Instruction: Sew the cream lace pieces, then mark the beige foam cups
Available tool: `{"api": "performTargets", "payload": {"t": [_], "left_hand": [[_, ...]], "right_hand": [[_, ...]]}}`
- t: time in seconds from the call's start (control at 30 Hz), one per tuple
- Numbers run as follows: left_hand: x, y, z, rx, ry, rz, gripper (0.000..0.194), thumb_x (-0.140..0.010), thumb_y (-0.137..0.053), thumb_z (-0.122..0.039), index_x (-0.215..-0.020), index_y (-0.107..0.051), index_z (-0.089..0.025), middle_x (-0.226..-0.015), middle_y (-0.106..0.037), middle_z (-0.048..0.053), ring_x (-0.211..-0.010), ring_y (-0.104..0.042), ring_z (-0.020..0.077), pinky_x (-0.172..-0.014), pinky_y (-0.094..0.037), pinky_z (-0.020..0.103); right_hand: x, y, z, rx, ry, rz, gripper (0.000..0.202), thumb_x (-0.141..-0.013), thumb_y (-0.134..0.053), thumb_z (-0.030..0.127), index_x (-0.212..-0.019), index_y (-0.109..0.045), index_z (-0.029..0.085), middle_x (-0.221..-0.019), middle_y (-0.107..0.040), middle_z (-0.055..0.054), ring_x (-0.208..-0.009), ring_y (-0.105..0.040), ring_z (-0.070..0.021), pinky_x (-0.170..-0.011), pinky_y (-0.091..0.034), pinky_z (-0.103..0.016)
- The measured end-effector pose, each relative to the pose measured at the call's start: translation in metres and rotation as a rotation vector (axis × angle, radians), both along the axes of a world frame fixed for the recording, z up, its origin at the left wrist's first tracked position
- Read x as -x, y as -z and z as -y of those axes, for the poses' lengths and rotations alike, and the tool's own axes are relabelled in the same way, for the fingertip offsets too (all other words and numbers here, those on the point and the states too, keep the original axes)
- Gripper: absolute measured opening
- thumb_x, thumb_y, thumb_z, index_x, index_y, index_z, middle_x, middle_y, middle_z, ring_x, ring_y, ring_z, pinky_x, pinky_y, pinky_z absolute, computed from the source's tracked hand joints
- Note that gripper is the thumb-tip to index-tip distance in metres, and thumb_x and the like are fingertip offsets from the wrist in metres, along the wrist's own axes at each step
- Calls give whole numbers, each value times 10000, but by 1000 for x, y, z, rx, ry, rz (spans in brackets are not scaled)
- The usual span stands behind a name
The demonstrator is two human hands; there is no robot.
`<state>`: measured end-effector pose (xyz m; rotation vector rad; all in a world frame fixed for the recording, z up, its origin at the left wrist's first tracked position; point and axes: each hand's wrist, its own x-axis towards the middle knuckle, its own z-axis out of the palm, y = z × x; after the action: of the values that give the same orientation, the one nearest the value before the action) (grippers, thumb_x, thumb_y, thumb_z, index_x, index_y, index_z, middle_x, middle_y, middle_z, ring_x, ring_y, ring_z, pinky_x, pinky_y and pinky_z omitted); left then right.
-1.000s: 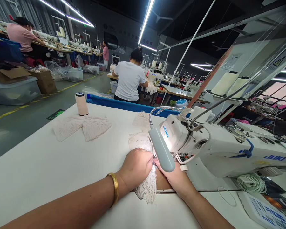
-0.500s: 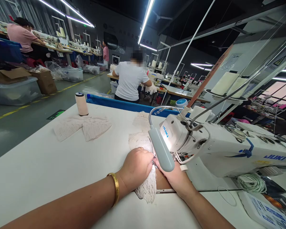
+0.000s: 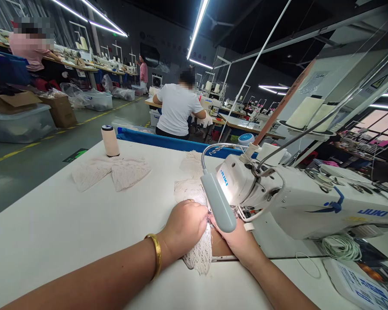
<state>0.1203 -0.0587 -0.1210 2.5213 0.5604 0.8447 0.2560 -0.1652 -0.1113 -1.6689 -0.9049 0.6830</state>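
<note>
Fingers of the left hand [image 3: 185, 224] are closed on cream, fringed openwork lace [image 3: 198, 257] beside the white sewing machine's [image 3: 235, 174] head; the right hand's [image 3: 241, 242] grip is hidden. Probably light, limp and snag-prone, the lace suits gentle flat holding near its edge.

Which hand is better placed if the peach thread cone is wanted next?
Left, I'd judge. The left hand is nearer the peach thread cone, on its side of the lace; the right hand sits farther off, partly behind the grey lamp. Both hands are at the lace.
</note>
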Motion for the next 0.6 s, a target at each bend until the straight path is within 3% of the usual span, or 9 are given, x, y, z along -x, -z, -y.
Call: {"api": "performTargets", "payload": {"t": [0.27,0.6], "left_hand": [[-1,1,0,27,-7,2,295,-850,-505,-128,-604,-381,-235,-591,-521,-13,-567,-446,156,-552,-376,290],[-1,4,-1,32,-3,-8,277,-876,-537,-121,-623,-480,-218,-634,-609,1,-616,-537,166,-591,-424,287]], "right_hand": [[-6,0,-1,21,-37,9,383,-753,-852,564,-888,-796,209,-977,-822,-91,-1039,-752,-332,-1040,-554,-474],[-8,1,-1,26,-74,3,349,-796,-830,531,-910,-785,204,-1020,-819,-102,-1080,-746,-335,-1076,-529,-487]]}}
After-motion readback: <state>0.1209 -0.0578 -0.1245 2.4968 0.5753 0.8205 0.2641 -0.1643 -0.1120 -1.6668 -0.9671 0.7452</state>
